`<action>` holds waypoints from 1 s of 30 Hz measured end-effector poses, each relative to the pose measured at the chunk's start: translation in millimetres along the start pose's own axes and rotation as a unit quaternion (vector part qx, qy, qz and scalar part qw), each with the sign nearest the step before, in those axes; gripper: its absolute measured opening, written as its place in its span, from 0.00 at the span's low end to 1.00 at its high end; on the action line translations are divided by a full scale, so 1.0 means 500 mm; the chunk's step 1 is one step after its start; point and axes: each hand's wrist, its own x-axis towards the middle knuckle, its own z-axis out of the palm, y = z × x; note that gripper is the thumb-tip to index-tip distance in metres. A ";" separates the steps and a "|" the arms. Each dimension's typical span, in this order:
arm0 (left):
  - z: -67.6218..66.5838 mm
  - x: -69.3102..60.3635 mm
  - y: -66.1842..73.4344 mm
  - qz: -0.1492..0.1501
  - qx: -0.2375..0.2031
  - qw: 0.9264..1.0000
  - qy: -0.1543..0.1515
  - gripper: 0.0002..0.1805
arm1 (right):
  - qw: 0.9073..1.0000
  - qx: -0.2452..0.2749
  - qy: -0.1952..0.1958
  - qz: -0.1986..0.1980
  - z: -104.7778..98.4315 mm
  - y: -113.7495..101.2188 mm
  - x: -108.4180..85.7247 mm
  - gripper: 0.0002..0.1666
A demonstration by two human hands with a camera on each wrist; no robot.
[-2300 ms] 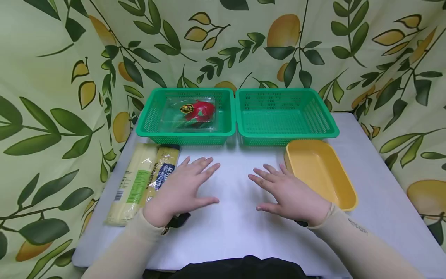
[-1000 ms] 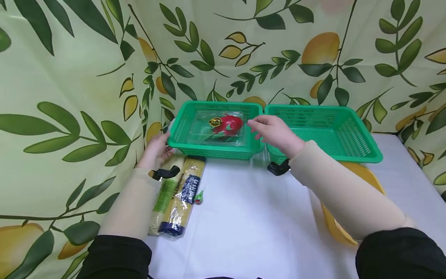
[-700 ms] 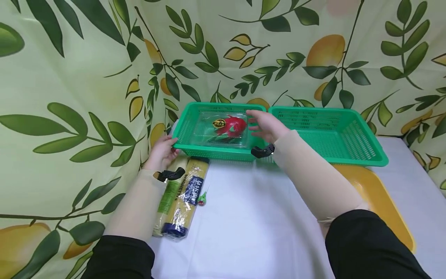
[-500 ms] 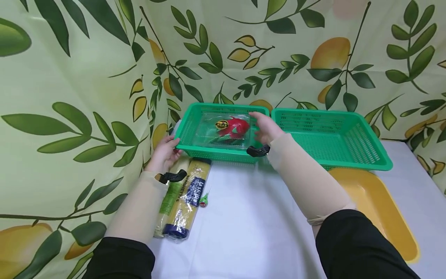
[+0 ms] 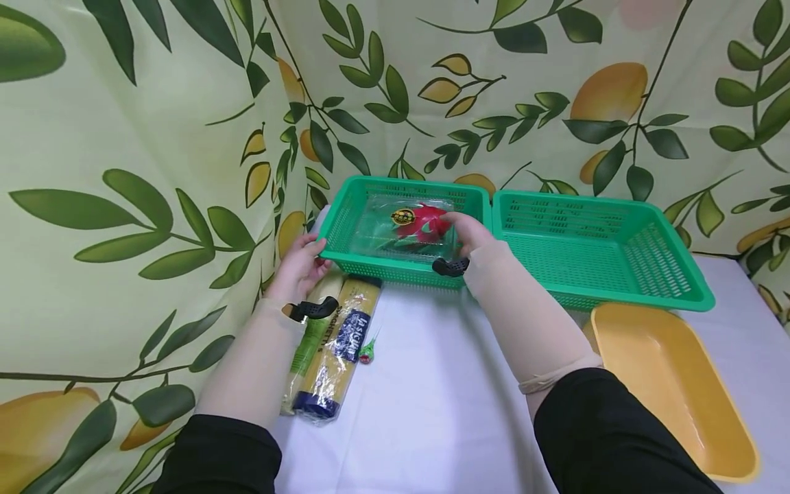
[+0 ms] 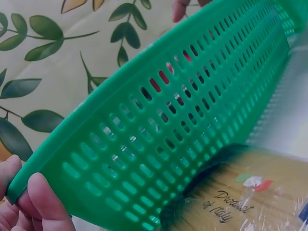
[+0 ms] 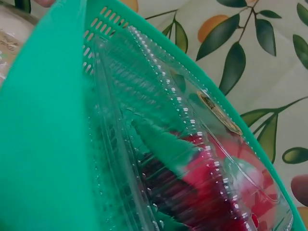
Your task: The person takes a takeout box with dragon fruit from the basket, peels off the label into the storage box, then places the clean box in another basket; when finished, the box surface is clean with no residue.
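The left green basket (image 5: 401,270) holds a clear plastic box (image 5: 376,233) with a red and green fruit (image 5: 426,223) in it and a black and yellow label on its lid. My left hand (image 5: 300,269) pinches the basket's left front corner; in the left wrist view thumb and fingers (image 6: 45,202) lie on both sides of the green rim (image 6: 96,91). My right hand (image 5: 470,234) is over the basket's right end, fingers bent down at the box's right end. Whether they touch the box cannot be told. In the right wrist view a fingertip (image 7: 301,188) shows at the right edge.
A second green basket (image 5: 623,295) stands to the right, with a yellow tray (image 5: 673,384) in front of it. Two pasta packs, one of them spaghetti (image 5: 345,336), lie below my left hand. A small green and red item (image 5: 367,353) lies beside them.
My right hand has moved from the left basket's right rim down toward the box's right end. My left hand keeps its hold on the corner. The head view has shifted slightly.
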 end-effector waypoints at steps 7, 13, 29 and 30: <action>-0.003 -0.003 0.000 0.007 0.003 1.000 0.009 0.11 | 0.999 -0.035 0.018 -0.003 0.004 0.012 0.013 0.56; -0.004 -0.001 0.001 0.006 0.010 1.000 0.008 0.16 | 0.999 -0.036 0.009 -0.010 0.005 0.013 0.012 0.50; -0.004 -0.002 -0.006 0.006 0.006 1.000 0.009 0.12 | 0.999 0.032 -0.028 -0.009 0.003 0.018 -0.001 0.60; -0.004 -0.001 -0.007 0.006 0.006 1.000 0.009 0.12 | 0.999 0.033 -0.035 -0.013 0.004 0.018 -0.003 0.60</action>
